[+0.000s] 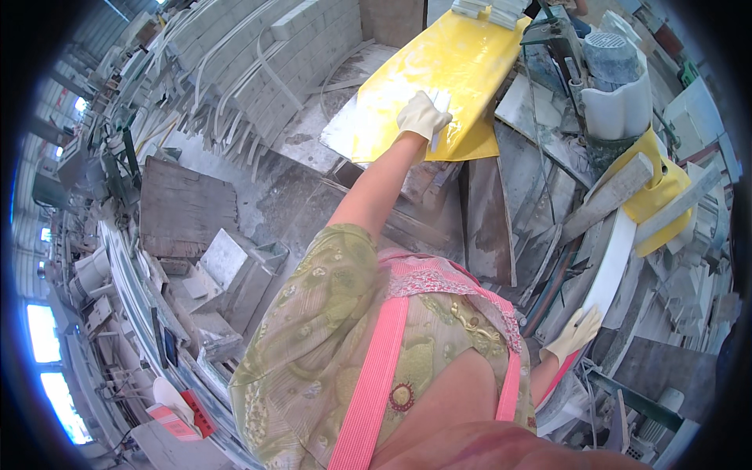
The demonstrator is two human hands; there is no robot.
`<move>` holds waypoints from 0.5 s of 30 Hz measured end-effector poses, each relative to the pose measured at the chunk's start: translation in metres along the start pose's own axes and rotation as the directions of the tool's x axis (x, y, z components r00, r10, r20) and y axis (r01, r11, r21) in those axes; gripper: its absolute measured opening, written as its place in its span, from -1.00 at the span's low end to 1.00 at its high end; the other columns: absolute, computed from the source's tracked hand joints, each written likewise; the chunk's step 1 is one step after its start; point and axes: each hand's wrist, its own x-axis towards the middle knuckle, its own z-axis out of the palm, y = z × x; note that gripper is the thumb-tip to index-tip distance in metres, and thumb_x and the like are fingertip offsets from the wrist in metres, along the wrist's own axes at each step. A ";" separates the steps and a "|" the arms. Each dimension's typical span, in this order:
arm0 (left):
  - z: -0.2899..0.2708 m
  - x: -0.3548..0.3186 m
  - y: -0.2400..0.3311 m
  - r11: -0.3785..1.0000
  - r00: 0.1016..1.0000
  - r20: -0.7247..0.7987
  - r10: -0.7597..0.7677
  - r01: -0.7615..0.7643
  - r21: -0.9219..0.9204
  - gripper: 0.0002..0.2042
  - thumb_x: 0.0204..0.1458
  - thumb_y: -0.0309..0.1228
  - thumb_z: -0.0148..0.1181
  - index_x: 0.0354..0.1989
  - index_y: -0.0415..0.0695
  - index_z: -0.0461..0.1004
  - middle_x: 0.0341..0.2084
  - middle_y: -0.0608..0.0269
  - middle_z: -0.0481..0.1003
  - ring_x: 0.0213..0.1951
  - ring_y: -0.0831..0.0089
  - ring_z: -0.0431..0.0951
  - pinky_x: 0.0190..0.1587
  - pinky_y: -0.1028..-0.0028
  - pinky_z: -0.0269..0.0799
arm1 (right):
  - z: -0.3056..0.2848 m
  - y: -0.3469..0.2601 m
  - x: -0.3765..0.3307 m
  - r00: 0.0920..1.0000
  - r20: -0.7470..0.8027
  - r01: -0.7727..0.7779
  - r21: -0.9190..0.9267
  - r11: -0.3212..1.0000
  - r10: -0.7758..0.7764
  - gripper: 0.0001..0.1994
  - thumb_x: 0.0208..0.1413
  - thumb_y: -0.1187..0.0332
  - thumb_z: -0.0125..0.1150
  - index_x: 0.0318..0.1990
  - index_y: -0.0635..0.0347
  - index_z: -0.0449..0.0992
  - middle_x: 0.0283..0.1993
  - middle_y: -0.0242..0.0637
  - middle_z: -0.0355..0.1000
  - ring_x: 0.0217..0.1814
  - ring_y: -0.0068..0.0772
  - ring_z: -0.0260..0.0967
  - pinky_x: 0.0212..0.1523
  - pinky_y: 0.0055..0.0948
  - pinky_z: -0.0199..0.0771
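Note:
My left hand (422,116), in a cream glove, reaches forward over a wet, shiny yellow sheet (399,86). Its fingers are closed on a short white strip (442,102), which shows beside the knuckles; the glove hides part of it. Low on the right, my right hand (573,335), gloved the same way, has its fingers apart. It lies against the end of a long white strip (612,262) and grips nothing that I can see.
Stacked pale slabs (305,47) stand at the back left, with bent strips along them. A dusty motor (611,59) and a yellow cloth (662,196) are on the right. A brown board (186,207) and stone offcuts (227,258) lie left. Pale blocks (489,11) sit on the sheet's far end.

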 end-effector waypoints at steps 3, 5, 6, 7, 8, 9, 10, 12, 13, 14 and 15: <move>0.000 0.001 0.000 1.000 1.000 0.002 -0.007 0.007 0.003 -0.36 -0.18 -0.10 0.36 0.07 -0.25 0.45 0.04 -0.11 0.54 0.08 0.04 0.57 0.09 0.27 0.47 | 0.003 0.003 -0.002 0.999 -0.029 0.018 0.018 1.000 -0.017 -0.48 0.42 0.04 -0.14 0.41 0.06 0.30 0.50 0.02 0.12 0.56 0.03 -0.04 0.53 -0.06 -0.14; 0.000 0.001 0.000 1.000 1.000 0.007 -0.002 0.002 -0.002 -0.36 -0.18 -0.09 0.36 0.07 -0.25 0.45 0.04 -0.12 0.54 0.08 0.03 0.57 0.09 0.27 0.47 | 0.004 0.011 -0.003 0.999 0.049 -0.014 -0.008 1.000 0.015 -0.49 0.41 0.10 -0.10 0.42 0.08 0.29 0.51 0.00 0.11 0.57 -0.01 -0.05 0.53 -0.11 -0.15; 0.000 0.001 0.000 1.000 1.000 0.010 -0.002 0.002 -0.007 -0.36 -0.18 -0.09 0.36 0.07 -0.25 0.45 0.04 -0.12 0.54 0.08 0.03 0.57 0.09 0.27 0.48 | 0.003 0.017 -0.002 0.997 0.071 -0.002 -0.012 1.000 0.003 -0.49 0.41 0.13 -0.09 0.42 0.09 0.28 0.52 -0.01 0.10 0.58 -0.03 -0.05 0.54 -0.13 -0.15; 0.000 0.001 -0.001 1.000 1.000 0.008 0.003 -0.003 -0.008 -0.36 -0.18 -0.09 0.36 0.07 -0.25 0.45 0.04 -0.12 0.54 0.08 0.03 0.57 0.09 0.26 0.48 | -0.001 0.024 -0.002 0.994 0.109 0.001 0.073 0.997 -0.009 -0.49 0.38 0.20 -0.05 0.43 0.08 0.27 0.52 -0.02 0.10 0.59 -0.04 -0.06 0.54 -0.14 -0.15; 0.000 0.000 -0.001 1.000 1.000 0.006 0.006 -0.006 -0.011 -0.36 -0.18 -0.09 0.36 0.07 -0.25 0.45 0.04 -0.12 0.54 0.08 0.02 0.56 0.09 0.26 0.48 | -0.006 0.033 -0.002 0.988 0.152 0.012 0.162 0.987 -0.037 -0.48 0.34 0.26 0.00 0.44 0.08 0.26 0.52 -0.03 0.09 0.59 -0.04 -0.07 0.54 -0.15 -0.15; 0.001 0.000 -0.001 1.000 1.000 0.002 0.008 -0.008 -0.014 -0.36 -0.18 -0.09 0.36 0.07 -0.26 0.45 0.04 -0.13 0.54 0.08 0.02 0.56 0.09 0.26 0.48 | -0.013 0.041 -0.002 0.978 0.200 0.015 0.240 0.971 -0.064 -0.46 0.31 0.32 0.04 0.44 0.08 0.26 0.53 -0.04 0.09 0.60 -0.05 -0.08 0.55 -0.16 -0.15; 0.001 0.000 -0.001 1.000 1.000 -0.010 0.014 -0.014 -0.012 -0.36 -0.18 -0.09 0.36 0.06 -0.26 0.46 0.04 -0.13 0.54 0.08 0.02 0.56 0.09 0.26 0.47 | -0.021 0.048 -0.001 0.960 0.257 0.022 0.321 0.947 -0.109 -0.42 0.25 0.39 0.09 0.45 0.08 0.24 0.53 -0.05 0.09 0.61 -0.06 -0.09 0.55 -0.18 -0.15; 0.002 -0.001 -0.002 1.000 0.999 -0.030 0.026 -0.026 -0.012 -0.36 -0.17 -0.08 0.36 0.05 -0.26 0.46 0.03 -0.14 0.54 0.08 0.01 0.56 0.09 0.25 0.47 | -0.038 0.058 0.003 0.912 0.380 -0.037 0.451 0.892 -0.154 -0.31 0.12 0.51 0.18 0.46 0.08 0.22 0.54 -0.07 0.07 0.62 -0.07 -0.11 0.56 -0.20 -0.16; 0.002 -0.001 -0.002 1.000 0.999 -0.027 0.025 -0.025 -0.013 -0.36 -0.18 -0.08 0.36 0.05 -0.27 0.46 0.03 -0.14 0.54 0.08 0.01 0.56 0.08 0.25 0.47 | -0.045 0.059 0.004 0.885 0.428 0.045 0.316 0.948 -0.185 -0.16 -0.01 0.59 0.24 0.50 0.07 0.13 0.56 -0.08 0.03 0.63 -0.02 -0.15 0.56 -0.20 -0.15; 0.002 -0.001 -0.002 1.000 1.000 -0.020 0.023 -0.024 -0.018 -0.36 -0.18 -0.08 0.36 0.04 -0.27 0.46 0.02 -0.14 0.54 0.08 0.01 0.56 0.08 0.25 0.47 | -0.048 0.058 0.007 0.880 0.410 0.158 0.228 0.961 -0.241 -0.13 -0.04 0.57 0.29 0.51 0.07 0.11 0.56 -0.09 0.04 0.63 -0.02 -0.14 0.56 -0.18 -0.12; 0.002 0.000 -0.003 0.999 1.000 -0.015 0.021 -0.022 -0.025 -0.36 -0.18 -0.07 0.35 0.04 -0.27 0.46 0.02 -0.15 0.54 0.07 0.01 0.56 0.08 0.25 0.47 | -0.047 0.054 0.011 0.880 0.412 0.209 0.114 0.971 -0.238 -0.10 -0.06 0.56 0.33 0.51 0.08 0.09 0.55 -0.09 0.05 0.62 -0.02 -0.13 0.55 -0.16 -0.09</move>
